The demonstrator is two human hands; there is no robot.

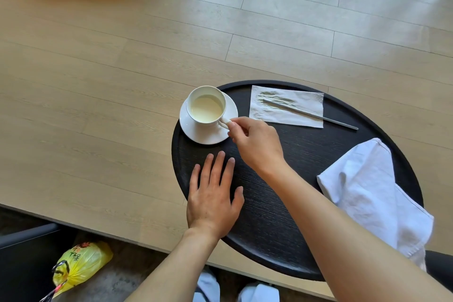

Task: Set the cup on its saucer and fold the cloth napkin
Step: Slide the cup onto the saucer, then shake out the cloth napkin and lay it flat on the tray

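Observation:
A white cup [206, 105] holding a pale creamy drink stands on its white saucer [208, 133] at the far left of a round black tray [289, 223]. My right hand [255, 142] pinches the cup's handle with thumb and fingers. Flat on the tray, palm down with its fingers apart, lies my left hand [213, 196], holding nothing. The white cloth napkin [367, 191] lies loosely bunched on the tray's right side, and its near corner hangs over the rim.
A paper napkin [304, 115] with a thin metal stick [316, 115] across it lies at the back of the tray. The tray sits on a light wooden table [110, 81] and overhangs its near edge. A yellow bag [78, 265] lies on the floor below.

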